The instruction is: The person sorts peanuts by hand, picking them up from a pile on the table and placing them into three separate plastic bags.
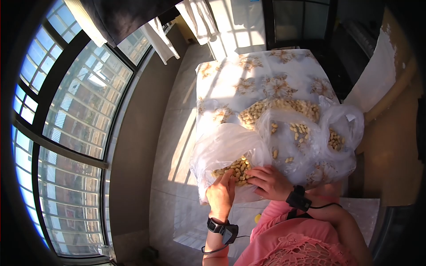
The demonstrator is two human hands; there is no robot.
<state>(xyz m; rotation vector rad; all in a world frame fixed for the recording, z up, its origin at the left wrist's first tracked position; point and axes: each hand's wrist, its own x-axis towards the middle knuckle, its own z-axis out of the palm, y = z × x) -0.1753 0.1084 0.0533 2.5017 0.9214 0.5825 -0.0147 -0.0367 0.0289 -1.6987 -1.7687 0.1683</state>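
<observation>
Peanuts in their shells [242,166] fill the mouth of a thin white plastic bag [226,141] at the near edge of the table. My left hand [220,193] reaches into them from the left, with its fingers bent together among the shells; whatever lies between its fingertips is hidden. From the right, my right hand [270,182] rests at the bag's near rim. Its fingers are stretched out and slightly apart, with the tips touching the peanuts at the edge.
Behind the bag, a larger heap of peanuts [277,111] lies on the flowered tablecloth [275,66]. To the right, a second clear bag [350,116] holds some peanuts, with several loose ones nearby. Barred windows [84,106] line the left side, beyond a strip of floor.
</observation>
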